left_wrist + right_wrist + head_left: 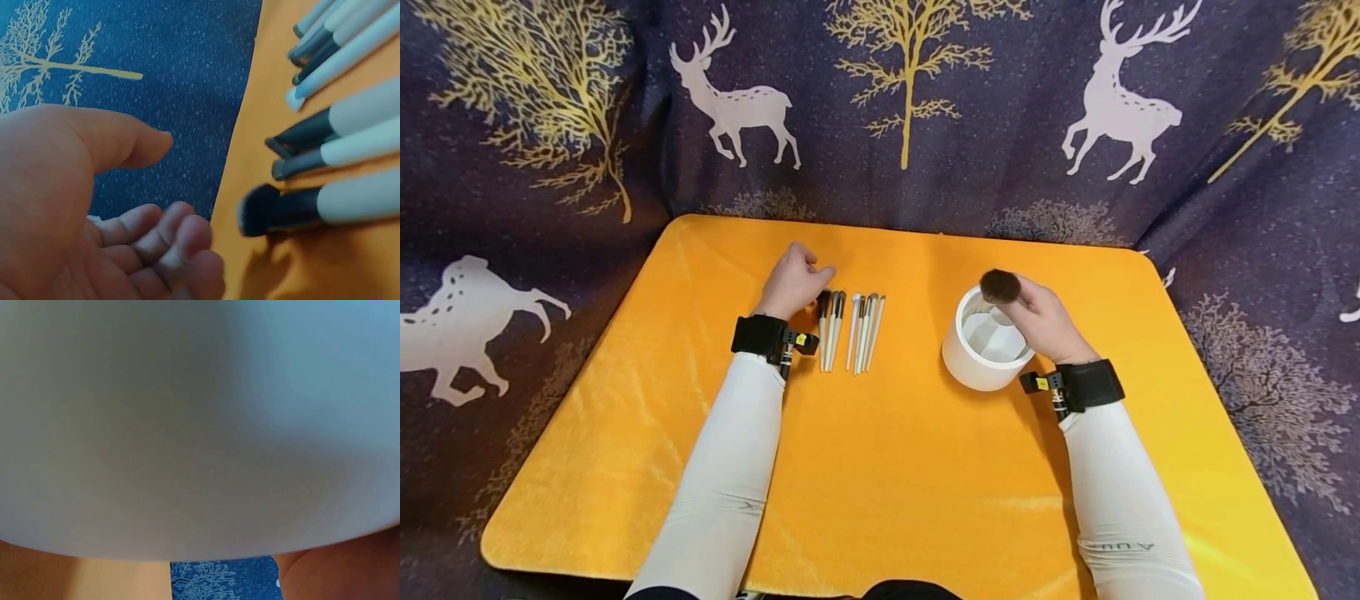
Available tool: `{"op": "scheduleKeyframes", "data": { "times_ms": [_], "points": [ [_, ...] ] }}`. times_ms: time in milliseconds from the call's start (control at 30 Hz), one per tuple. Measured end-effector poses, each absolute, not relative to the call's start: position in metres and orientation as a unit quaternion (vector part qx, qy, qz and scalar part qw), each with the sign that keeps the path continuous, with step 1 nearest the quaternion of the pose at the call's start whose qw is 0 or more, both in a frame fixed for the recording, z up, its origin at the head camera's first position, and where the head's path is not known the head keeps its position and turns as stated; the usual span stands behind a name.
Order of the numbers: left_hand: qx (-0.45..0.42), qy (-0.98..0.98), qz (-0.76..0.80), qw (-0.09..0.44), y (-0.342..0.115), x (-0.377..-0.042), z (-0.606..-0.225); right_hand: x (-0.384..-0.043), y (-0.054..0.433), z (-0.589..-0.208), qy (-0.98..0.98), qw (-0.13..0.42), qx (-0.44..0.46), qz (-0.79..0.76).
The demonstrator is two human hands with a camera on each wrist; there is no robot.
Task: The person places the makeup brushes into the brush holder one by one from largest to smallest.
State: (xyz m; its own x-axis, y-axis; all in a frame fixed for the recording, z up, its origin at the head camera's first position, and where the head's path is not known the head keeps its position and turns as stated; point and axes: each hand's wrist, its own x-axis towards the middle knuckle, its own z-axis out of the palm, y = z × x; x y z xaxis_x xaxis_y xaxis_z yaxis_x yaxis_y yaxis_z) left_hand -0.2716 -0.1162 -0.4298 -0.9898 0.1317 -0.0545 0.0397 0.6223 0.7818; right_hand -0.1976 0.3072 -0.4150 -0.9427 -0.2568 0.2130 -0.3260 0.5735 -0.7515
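My right hand holds a makeup brush by its handle, with its large brown bristle head up, over a round white brush holder. Most of that handle is hidden by the hand and the holder. In the right wrist view the holder's white wall fills nearly everything. My left hand, its fingers loosely bent and holding nothing, hovers beside the bristle ends of several makeup brushes lying in a row. The left wrist view has a thick dark-tipped brush nearest that hand.
An orange cloth covers the table. The holder, right of the row of brushes, has dividers inside. Behind the table's far edge hangs a dark curtain printed with deer and trees.
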Motion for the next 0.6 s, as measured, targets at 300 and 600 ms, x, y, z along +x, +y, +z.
{"op": "scheduleKeyframes", "data": {
  "times_ms": [300, 600],
  "points": [
    [0.046, 0.913, 0.387, 0.121, -0.125, -0.277, -0.433, -0.197, 0.308, -0.416, -0.889, 0.043, 0.164, 0.424],
    [0.054, 0.894, 0.404, 0.185, -0.131, -0.271, -0.432, -0.197, 0.307, -0.414, -0.890, 0.039, 0.162, 0.424]
  ]
}}
